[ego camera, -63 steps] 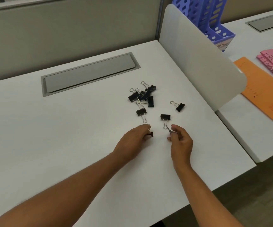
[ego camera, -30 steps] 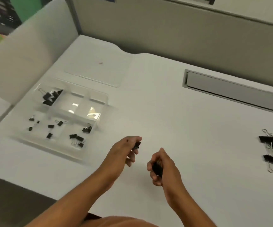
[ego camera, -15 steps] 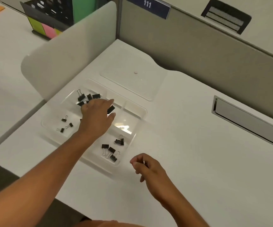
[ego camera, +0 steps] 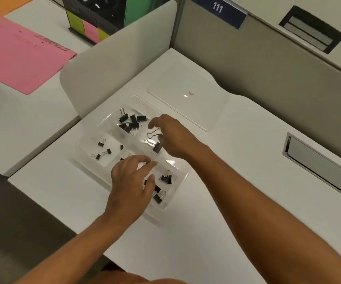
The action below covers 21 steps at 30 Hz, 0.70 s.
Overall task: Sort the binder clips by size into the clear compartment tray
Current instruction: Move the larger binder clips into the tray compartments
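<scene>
The clear compartment tray (ego camera: pixel 87 149) lies at the desk's left end. Its far left compartment holds several medium black binder clips (ego camera: pixel 131 122). The near left one holds tiny clips (ego camera: pixel 103 151), and the near right one a few clips (ego camera: pixel 166 179). My right hand (ego camera: pixel 175 137) hovers over the far middle compartment, its curled fingertips holding a large binder clip (ego camera: pixel 156 147) by a wire handle. Over the tray's near middle, my left hand (ego camera: pixel 131 182) hangs with relaxed, spread fingers and holds nothing. It hides part of the compartments below it.
The tray's clear lid (ego camera: pixel 188 99) lies flat just behind the tray. A white divider panel (ego camera: pixel 114 64) stands at the desk's left edge, with a pink folder (ego camera: pixel 20 56) beyond it. A grey cable hatch (ego camera: pixel 317 167) is set into the desk at right.
My left hand has let go of its clip in the far left compartment and drawn back toward me. My right hand has carried its clip from the bare desk over the tray.
</scene>
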Available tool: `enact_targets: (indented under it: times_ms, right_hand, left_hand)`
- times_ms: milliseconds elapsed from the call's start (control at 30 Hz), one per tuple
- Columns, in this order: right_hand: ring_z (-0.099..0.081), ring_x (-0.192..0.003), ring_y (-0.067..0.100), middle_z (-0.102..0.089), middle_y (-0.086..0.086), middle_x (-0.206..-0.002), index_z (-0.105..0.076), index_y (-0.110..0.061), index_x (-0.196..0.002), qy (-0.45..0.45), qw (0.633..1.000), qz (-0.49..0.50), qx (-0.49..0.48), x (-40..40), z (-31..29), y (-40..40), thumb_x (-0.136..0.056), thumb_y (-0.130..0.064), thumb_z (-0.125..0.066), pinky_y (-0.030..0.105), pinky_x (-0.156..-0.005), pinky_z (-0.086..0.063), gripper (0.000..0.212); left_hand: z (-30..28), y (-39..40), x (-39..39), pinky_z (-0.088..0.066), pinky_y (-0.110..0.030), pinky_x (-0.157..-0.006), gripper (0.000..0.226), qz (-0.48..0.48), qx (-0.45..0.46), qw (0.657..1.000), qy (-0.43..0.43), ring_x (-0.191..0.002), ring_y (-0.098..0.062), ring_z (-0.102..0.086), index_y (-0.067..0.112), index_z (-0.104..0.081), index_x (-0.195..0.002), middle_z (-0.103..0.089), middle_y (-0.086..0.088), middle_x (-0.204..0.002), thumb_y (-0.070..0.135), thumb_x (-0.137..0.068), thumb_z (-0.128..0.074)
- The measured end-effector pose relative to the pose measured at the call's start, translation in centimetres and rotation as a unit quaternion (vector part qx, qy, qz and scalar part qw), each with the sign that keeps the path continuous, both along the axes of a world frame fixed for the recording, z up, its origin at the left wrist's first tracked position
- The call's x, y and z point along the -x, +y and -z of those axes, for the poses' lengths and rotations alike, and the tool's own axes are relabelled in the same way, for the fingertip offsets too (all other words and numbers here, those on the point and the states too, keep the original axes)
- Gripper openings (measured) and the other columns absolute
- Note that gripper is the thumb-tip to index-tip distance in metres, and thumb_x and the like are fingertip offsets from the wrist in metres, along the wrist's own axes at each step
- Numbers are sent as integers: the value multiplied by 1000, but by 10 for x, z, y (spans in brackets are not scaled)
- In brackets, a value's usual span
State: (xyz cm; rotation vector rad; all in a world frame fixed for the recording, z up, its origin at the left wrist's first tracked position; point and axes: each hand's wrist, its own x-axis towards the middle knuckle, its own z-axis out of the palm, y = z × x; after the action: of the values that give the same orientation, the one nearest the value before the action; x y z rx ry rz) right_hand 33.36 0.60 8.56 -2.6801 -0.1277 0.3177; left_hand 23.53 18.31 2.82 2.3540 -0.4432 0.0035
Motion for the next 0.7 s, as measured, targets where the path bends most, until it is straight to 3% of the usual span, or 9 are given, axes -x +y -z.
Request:
enact_targets:
  times_ms: [100,200,333,400,500,700]
  right_hand:
    - [-46,-145,27,-46,4,-161,-45,-22,-157,-5,1000,-11,25,-4,12,-9,-95,-6,-73,43,-119,-39,70]
    - [-42,-148,20,-47,-1,-160,-47,-22,-154,-105,992,65,-30,18,16,-21,-98,-6,-69,41,-125,-31,63]
    - [-49,-130,0,-55,-12,-142,-56,-20,-143,-199,945,211,-150,94,10,-31,-101,-1,-59,2,-108,-29,47]
    - [-53,-128,1,-59,-10,-140,-59,-19,-140,-205,927,266,-168,139,16,-38,-99,-1,-60,1,-106,-31,45]
    - [-57,-128,4,-62,-11,-136,-61,-24,-136,-179,900,354,-182,207,32,-55,-98,-3,-62,1,-97,-38,43]
    - [-57,-125,8,-62,-10,-134,-62,-25,-133,-180,860,450,-162,307,39,-108,-98,-2,-62,-4,-91,-34,42]
  left_hand:
    - [-8,7,4,-31,-40,-111,37,-13,10,1000,-3,-129,-16,-48,23,-71,-129,-60,4,-131,29,-97,-55]
    - [-14,14,6,-26,-32,-111,36,-31,17,999,-2,-130,-19,-52,23,-71,-130,-61,4,-131,28,-98,-54]
    - [-18,7,14,-18,-21,-114,35,-27,42,999,-10,-128,-17,-52,23,-71,-129,-59,6,-129,25,-99,-54]
    - [-20,-9,22,-20,-23,-115,33,-5,52,999,-15,-127,-18,-53,23,-72,-128,-60,6,-129,23,-99,-55]
    - [-21,-46,39,-33,-38,-114,32,46,64,996,-45,-126,-19,-55,22,-72,-126,-61,4,-128,20,-98,-58]
    - [-15,-147,95,-36,-45,-117,36,208,56,970,-109,-129,-18,-52,19,-69,-131,-63,-2,-131,15,-95,-65]
